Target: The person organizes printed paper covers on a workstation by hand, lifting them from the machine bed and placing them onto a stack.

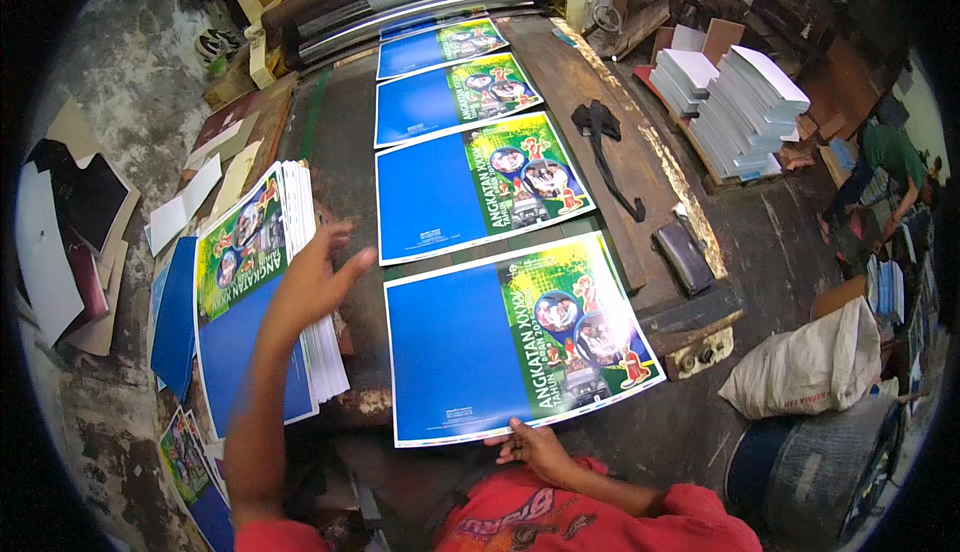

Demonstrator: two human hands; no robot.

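My right hand [538, 452] pinches the near edge of a printed cover sheet [455, 352], thumb on top and fingers beneath. This sheet is blue on its left half and green with round photos on its right. Beyond it, several matching sheets [430, 192] lie in a row up the dark worktable [345, 182], toward shiny rollers [420, 24] at the far end. My left hand [325, 272] is slightly blurred, with thumb and fingers apart and nothing in it. It hovers between that row and a thick stack of the same sheets [245, 352] on the left.
A black strap [605, 152] and a dark pouch [683, 255] lie along the table's right side. Tall paper stacks [745, 112] stand at the right, above a white sack [805, 362]. Loose card pieces [75, 242] lie at far left. Another person [895, 167] bends at far right.
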